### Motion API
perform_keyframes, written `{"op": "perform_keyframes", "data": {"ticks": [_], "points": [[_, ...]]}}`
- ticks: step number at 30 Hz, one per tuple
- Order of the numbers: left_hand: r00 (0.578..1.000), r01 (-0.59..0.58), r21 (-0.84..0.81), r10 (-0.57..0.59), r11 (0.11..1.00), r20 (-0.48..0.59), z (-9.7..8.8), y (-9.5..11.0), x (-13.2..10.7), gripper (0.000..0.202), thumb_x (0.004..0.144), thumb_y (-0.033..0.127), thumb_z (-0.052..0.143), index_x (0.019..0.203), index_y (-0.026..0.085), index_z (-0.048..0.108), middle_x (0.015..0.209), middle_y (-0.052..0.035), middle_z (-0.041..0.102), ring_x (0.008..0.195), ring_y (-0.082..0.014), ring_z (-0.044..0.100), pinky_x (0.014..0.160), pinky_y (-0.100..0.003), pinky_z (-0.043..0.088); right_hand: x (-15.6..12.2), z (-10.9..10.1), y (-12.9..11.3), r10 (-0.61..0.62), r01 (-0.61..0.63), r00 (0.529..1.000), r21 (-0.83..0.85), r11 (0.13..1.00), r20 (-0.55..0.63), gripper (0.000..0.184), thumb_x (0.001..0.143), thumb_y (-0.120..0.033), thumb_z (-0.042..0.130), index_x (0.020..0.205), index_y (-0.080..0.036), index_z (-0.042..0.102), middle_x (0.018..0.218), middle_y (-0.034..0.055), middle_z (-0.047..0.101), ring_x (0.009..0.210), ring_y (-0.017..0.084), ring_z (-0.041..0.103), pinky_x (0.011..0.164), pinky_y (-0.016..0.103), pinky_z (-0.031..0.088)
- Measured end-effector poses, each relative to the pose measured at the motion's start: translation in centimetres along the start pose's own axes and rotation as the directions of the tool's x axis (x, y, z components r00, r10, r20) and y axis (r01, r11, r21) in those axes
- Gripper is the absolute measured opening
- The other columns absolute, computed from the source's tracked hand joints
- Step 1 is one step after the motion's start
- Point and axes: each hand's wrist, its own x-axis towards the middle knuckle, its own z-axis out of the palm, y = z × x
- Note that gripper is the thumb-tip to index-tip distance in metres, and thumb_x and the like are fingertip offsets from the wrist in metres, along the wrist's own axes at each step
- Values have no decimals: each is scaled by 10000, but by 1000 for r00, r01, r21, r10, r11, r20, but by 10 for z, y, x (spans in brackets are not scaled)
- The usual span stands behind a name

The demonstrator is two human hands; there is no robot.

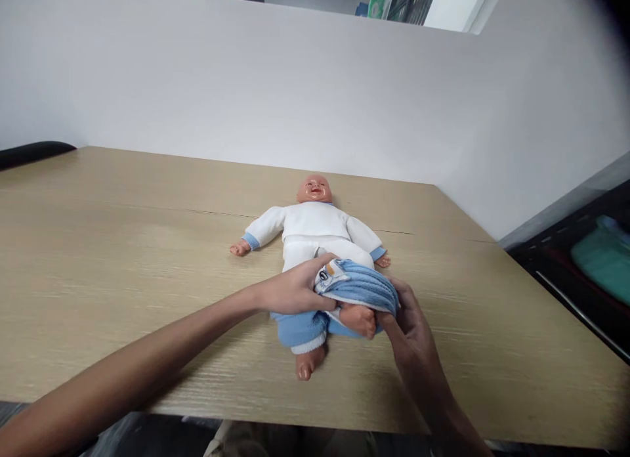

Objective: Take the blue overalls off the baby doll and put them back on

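A baby doll (315, 219) in a white top with blue cuffs lies on its back, head toward the wall. Blue pants (361, 281) with white trim and a small printed patch are on its legs. The pant leg on the right is bunched up, and a bare doll foot (359, 319) pokes out of its opening. My left hand (298, 287) is closed on the patch side of that bunched cloth. On the other side my right hand (411, 322) grips the cuff edge, thumb near the foot. The other doll foot (310, 363) rests below its blue pant leg.
The doll lies on a light wooden table (147, 260) with a seam across it. A white partition wall (275, 89) rises along the back edge. A dark rack with green fabric (603, 260) stands to the right; a black curved object (37, 152) is at the far left.
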Motion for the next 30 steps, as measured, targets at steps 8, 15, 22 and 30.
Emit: {"op": "perform_keyframes", "data": {"ticks": [8,15,22,30], "points": [[994,-92,381,63,920,86,-14,4,-18,461,864,464,827,1211,198,684,1221,-84,638,1187,-296,560,1060,-426,461,38,-47,4,143,-2,870,-286,958,471,469,866,-472,840,1258,-244,722,1254,96,744,1194,339,673,1092,501,531],[995,-9,576,66,818,-78,-22,-3,-55,549,796,410,862,1262,225,638,1651,-131,383,1516,-410,286,1232,-563,323,50,-40,-10,22,191,847,-342,920,532,236,942,-461,753,1067,-262,738,1056,43,688,1010,268,652,954,381,555],[949,62,149,-12,987,-316,-31,-31,-42,357,914,318,651,1254,211,624,1436,-96,602,1333,-294,565,1128,-422,459,93,-9,6,13,49,921,-151,987,389,366,945,-550,714,1110,-223,704,1061,33,681,1063,251,619,954,340,523],[810,130,-90,-158,987,-565,-25,-67,-45,331,911,496,711,1053,211,619,1155,-55,614,1179,-270,584,1044,-375,460,106,-2,68,152,-157,935,-10,987,319,476,918,-654,724,1214,-282,709,1268,53,726,1263,303,622,1147,435,466]]}}
